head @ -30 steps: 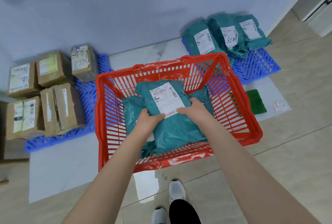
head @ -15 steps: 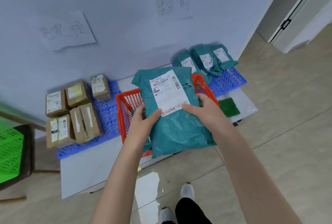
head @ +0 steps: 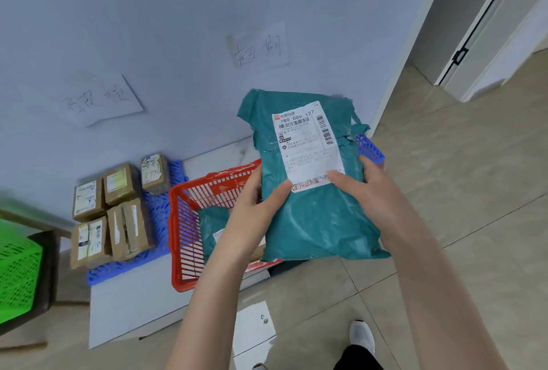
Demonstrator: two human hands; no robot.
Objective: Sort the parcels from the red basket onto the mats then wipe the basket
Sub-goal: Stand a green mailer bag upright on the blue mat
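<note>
Teal parcel (head: 314,218) held above red basket (head: 189,230), hiding its right half | left hand (head: 252,209) and right hand (head: 373,191) grip its side edges, thumbs in front, fingers hidden behind | second teal bag (head: 212,221) inside basket, partly covered | blue mat (head: 370,150) beyond basket, mostly hidden

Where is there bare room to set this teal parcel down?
Bare: the white board in front of the left mat. Boxes crowd that mat, leaving only a strip beside the basket. The right mat is mostly hidden behind the parcel.

Right blue mat (head: 371,151) mostly behind teal parcel (head: 314,221); green crate (head: 17,269) off left edge
</note>
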